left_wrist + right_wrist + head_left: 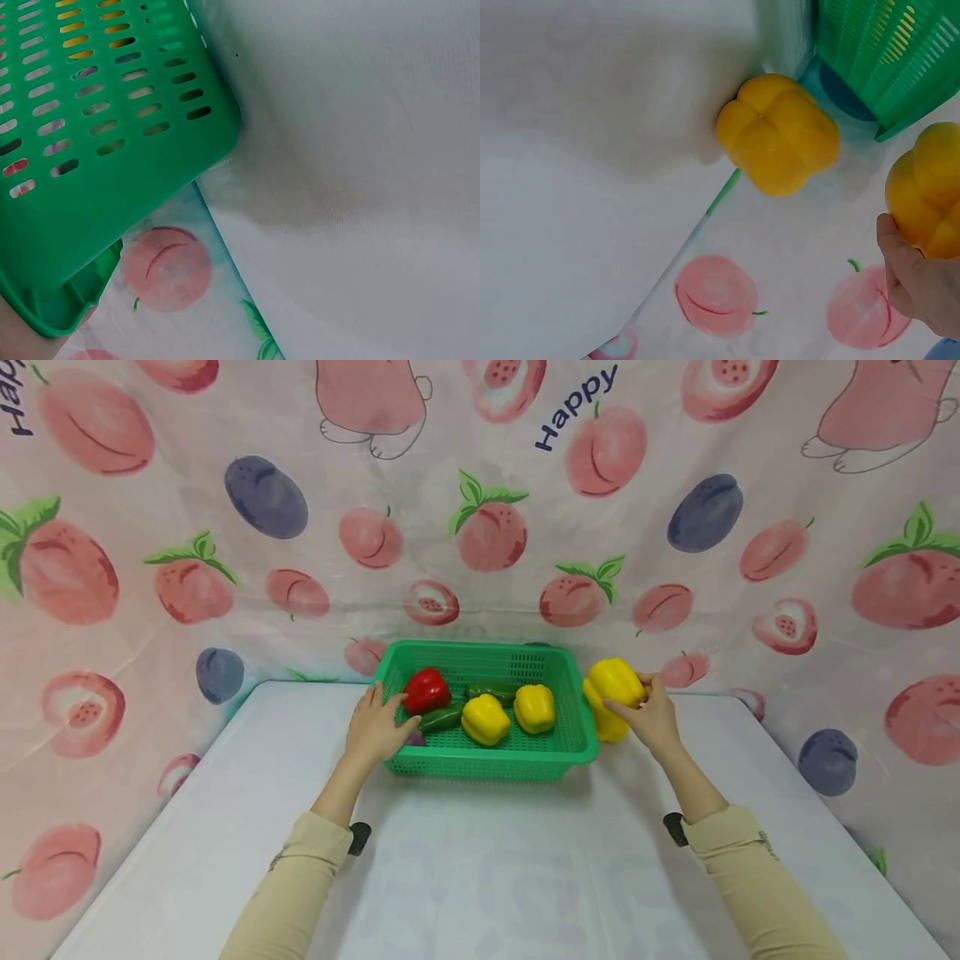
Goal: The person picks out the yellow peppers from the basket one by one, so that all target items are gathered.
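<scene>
A green plastic basket stands on the table. My left hand grips its left rim, thumb reaching inside; in the left wrist view the perforated wall hides most of that hand. To the right of the basket, my right hand holds a yellow bell pepper between thumb and fingers, raised to about rim height. Below it, a second yellow bell pepper sits on the table beside the basket, shown whole in the right wrist view.
Inside the basket lie a red bell pepper, two yellow bell peppers, two dark green cucumbers and a small purple thing by the left thumb. A fruit-printed cloth hangs behind the white table.
</scene>
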`<state>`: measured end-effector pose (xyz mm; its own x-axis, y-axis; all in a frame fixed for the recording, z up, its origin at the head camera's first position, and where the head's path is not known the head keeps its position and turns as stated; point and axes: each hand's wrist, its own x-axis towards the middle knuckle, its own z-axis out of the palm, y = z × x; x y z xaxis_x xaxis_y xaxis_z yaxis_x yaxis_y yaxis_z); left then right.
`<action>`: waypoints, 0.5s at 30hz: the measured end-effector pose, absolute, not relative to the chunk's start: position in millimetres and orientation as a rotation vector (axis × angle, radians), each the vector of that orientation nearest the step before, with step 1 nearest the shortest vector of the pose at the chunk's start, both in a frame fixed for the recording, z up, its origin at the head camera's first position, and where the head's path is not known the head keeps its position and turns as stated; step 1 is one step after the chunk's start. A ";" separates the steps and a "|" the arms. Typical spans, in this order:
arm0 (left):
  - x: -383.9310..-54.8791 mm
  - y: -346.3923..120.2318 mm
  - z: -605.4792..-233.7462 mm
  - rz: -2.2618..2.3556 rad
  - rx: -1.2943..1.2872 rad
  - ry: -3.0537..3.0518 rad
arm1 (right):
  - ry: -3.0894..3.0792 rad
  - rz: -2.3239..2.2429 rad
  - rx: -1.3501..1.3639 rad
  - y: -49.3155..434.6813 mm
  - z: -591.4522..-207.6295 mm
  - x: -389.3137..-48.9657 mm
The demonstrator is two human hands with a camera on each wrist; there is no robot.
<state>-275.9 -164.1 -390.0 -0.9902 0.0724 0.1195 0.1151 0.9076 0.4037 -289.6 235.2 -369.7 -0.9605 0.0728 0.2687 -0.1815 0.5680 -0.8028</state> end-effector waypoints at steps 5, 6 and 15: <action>-276.8 -164.1 -391.4 -0.640 -0.145 -2.965 | -2.527 1.361 0.047 240.5 -373.2 -290.6; -277.0 -164.1 -391.4 -0.642 -0.146 -2.964 | -2.525 1.367 0.038 241.7 -373.8 -291.0; -275.8 -163.7 -389.2 -0.630 -0.146 -2.968 | -2.528 1.395 -0.024 251.2 -378.8 -295.7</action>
<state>-275.8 -163.7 -389.2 -0.9900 0.0725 0.1212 0.1154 0.9097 0.3989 -295.7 251.2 -378.8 -0.9678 0.1360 0.2119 -0.1067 0.5406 -0.8345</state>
